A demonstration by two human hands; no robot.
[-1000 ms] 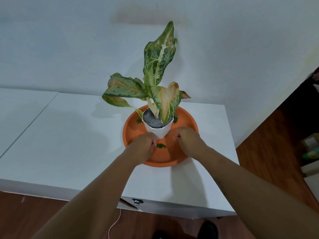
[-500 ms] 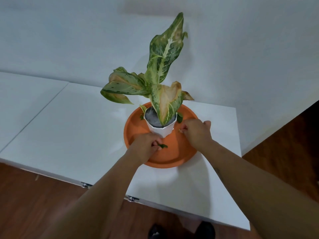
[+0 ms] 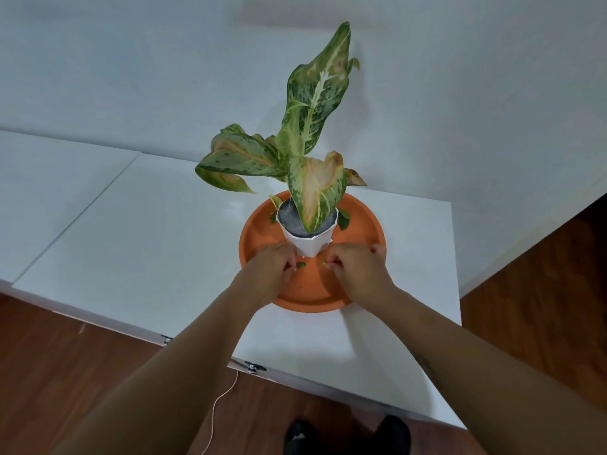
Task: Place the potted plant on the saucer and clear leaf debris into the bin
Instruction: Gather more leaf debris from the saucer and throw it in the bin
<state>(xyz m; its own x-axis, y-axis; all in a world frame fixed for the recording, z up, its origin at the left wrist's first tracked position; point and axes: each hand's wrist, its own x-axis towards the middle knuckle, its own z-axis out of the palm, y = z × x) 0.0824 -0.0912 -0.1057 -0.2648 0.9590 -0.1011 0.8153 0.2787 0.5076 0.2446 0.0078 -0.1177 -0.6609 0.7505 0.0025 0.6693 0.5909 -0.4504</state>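
Change: both hands have drawn in toward the near side of the pot since a second ago; the right hand, then lifted nearer the far rim, is back beside the pot's base.
Plant: variegated green-and-cream potted plant [image 3: 308, 136] in a faceted white pot [image 3: 308, 241] stands upright on the saucer, its long axis vertical, tallest leaf pointing up toward the wall.
Saucer: round orange plastic saucer [image 3: 358, 221] sits on the white table [image 3: 131, 244], pot planted slightly back of its centre.
Left hand: left hand [image 3: 269, 270] rests on the saucer just left of the pot's base, fingertips pinched together on a small green leaf scrap [image 3: 301, 265].
Right hand: right hand [image 3: 358, 267] lies just right of the pot's base, fingers curled shut around a pale leaf bit [image 3: 324, 264].
Debris: dark green leaf pieces [image 3: 343, 221] lie on the saucer behind the pot, touching its wall.
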